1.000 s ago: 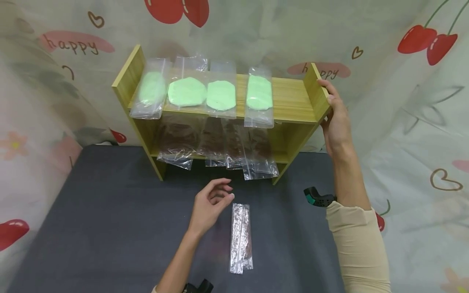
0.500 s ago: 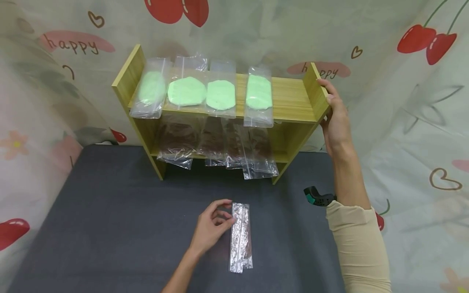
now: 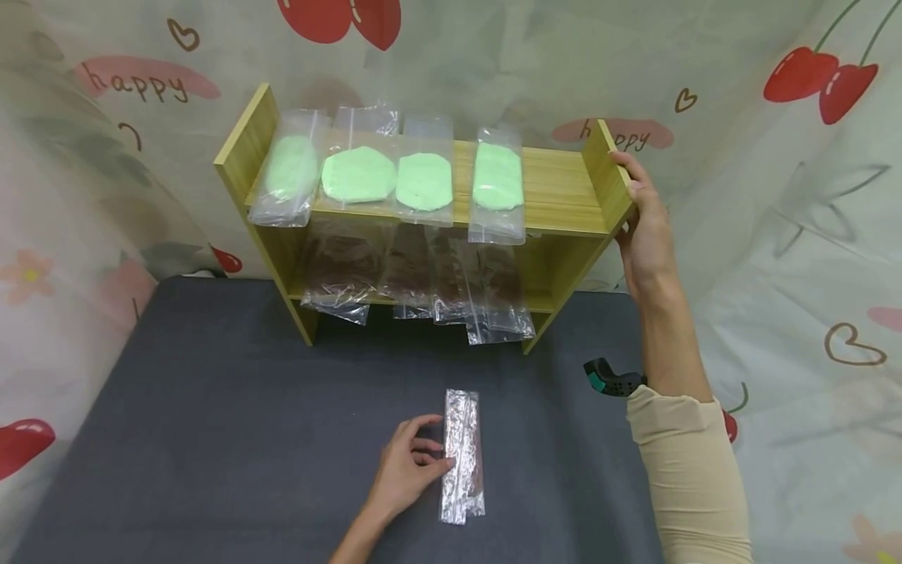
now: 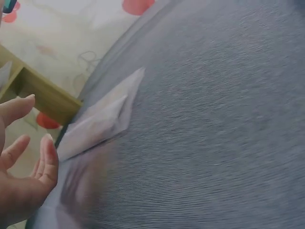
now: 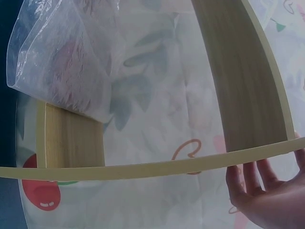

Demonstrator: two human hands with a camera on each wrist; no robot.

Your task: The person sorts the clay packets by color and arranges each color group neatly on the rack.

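Note:
A folded clear plastic bag [image 3: 462, 493] with brownish contents lies lengthwise on the dark table. My left hand [image 3: 405, 474] is at its left side, thumb overlapping the bag's edge in the head view. In the left wrist view, the fingers [image 4: 50, 160] are loosely bent and spread, with nothing between them, close to the bag [image 4: 90, 126]. My right hand [image 3: 648, 239] grips the upper right side panel of a two-tier wooden shelf [image 3: 560, 184]. The right wrist view has the fingers [image 5: 252, 179] on the panel's outer side [image 5: 143, 171], near its upper board.
Several zip-lock bags with pale green slabs [image 3: 425, 182] lie along the shelf's top tier. Bags with dark brown contents [image 3: 345, 262] overhang the lower tier's front edge. A patterned curtain [image 3: 451, 70] hangs behind the shelf and at both sides of the table [image 3: 232, 439].
My left hand has moved down toward the table's front, from beyond the folded bag's far end to alongside its middle. The right hand keeps its grip on the shelf.

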